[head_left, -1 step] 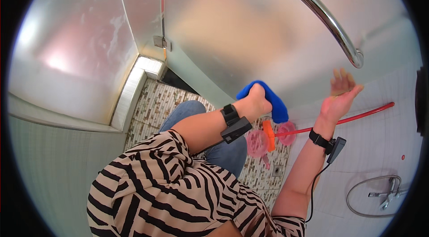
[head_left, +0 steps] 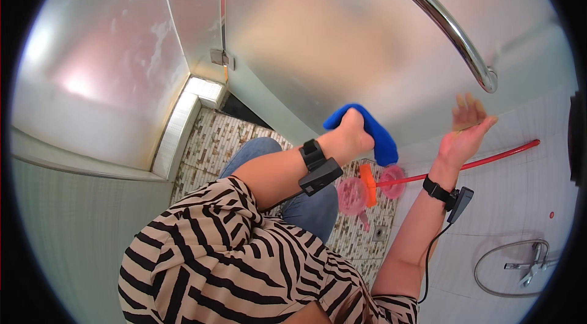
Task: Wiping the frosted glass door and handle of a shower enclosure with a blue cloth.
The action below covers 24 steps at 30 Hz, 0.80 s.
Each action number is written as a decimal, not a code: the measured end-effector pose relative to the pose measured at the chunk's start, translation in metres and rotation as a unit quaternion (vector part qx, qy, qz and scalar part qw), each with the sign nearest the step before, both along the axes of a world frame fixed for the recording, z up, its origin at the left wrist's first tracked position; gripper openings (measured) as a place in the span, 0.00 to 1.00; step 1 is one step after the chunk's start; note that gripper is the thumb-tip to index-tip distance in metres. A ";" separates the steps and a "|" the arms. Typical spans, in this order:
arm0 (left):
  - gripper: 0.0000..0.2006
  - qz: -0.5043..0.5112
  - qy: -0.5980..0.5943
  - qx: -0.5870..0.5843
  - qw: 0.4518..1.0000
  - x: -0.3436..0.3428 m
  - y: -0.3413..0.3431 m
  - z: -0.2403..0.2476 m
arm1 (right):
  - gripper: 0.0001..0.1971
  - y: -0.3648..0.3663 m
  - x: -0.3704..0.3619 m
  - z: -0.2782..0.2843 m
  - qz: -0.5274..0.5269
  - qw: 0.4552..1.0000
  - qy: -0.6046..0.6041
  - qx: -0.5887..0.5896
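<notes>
My left hand [head_left: 353,132] holds a bright blue cloth [head_left: 383,140] against the frosted glass panel [head_left: 269,67]. The cloth spreads out past the hand on both sides, and most of my fingers are hidden by the hand itself. To the right, my right hand [head_left: 461,140] is raised near the lower right part of the glass, below the end of a chrome rail. Its fingers are stretched out with nothing in them. Whether the palm touches the glass, I cannot tell.
A curved chrome rail [head_left: 443,15] crosses the glass. Below stand pink translucent basins [head_left: 352,197] and an orange tool head [head_left: 368,185] on a red pole [head_left: 489,160]. A shower tap with hose [head_left: 533,275] is on the right wall. Mosaic tiles [head_left: 205,140] cover the floor.
My left hand has moved up slightly along the glass with the blue cloth, whose lower end has shifted a little to the right. My right hand has stayed in place.
</notes>
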<state>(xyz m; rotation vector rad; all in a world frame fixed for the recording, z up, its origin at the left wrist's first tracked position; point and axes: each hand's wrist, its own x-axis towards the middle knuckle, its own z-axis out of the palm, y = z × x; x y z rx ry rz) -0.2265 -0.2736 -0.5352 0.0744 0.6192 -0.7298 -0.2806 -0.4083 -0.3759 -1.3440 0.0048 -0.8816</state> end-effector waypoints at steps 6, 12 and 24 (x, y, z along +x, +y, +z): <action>0.19 0.035 -0.014 -0.009 0.999 -0.004 0.031 0.036 | 0.28 0.005 0.002 0.003 0.000 1.000 0.004 0.008; 0.13 0.079 0.069 0.111 0.988 0.009 0.005 -0.016 | 0.28 0.002 0.002 0.003 0.003 1.000 -0.001 0.001; 0.21 -0.193 -0.013 0.326 0.926 -0.032 -0.033 -0.043 | 0.27 -0.008 0.007 -0.004 0.028 0.999 -0.022 0.027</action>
